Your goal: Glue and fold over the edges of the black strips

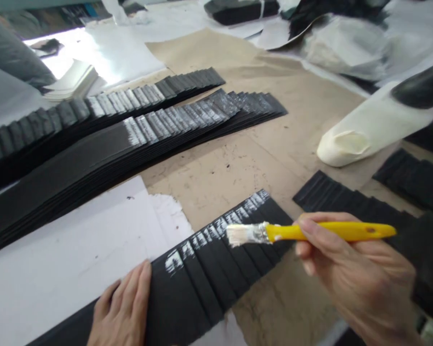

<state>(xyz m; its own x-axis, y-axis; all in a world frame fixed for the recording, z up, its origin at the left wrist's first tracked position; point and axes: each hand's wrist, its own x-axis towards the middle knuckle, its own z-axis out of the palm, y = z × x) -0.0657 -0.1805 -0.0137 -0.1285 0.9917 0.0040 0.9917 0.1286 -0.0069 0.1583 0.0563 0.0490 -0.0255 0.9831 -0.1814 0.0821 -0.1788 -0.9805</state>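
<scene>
My right hand (350,278) is closed round a yellow-handled brush (310,232); its whitish bristles touch the stepped ends of a fanned row of black strips (216,269) at the near edge. White glue marks streak those ends. My left hand (124,307) lies flat with fingers stretched out, pressing on the near left part of the same row, beside a white sheet (65,259).
Two longer fanned rows of black strips (137,139) with glued ends lie further back on brown paper (260,149). A white bottle-like container (368,127) lies at the right. More black strips (414,180) sit at right, with paper clutter at the back.
</scene>
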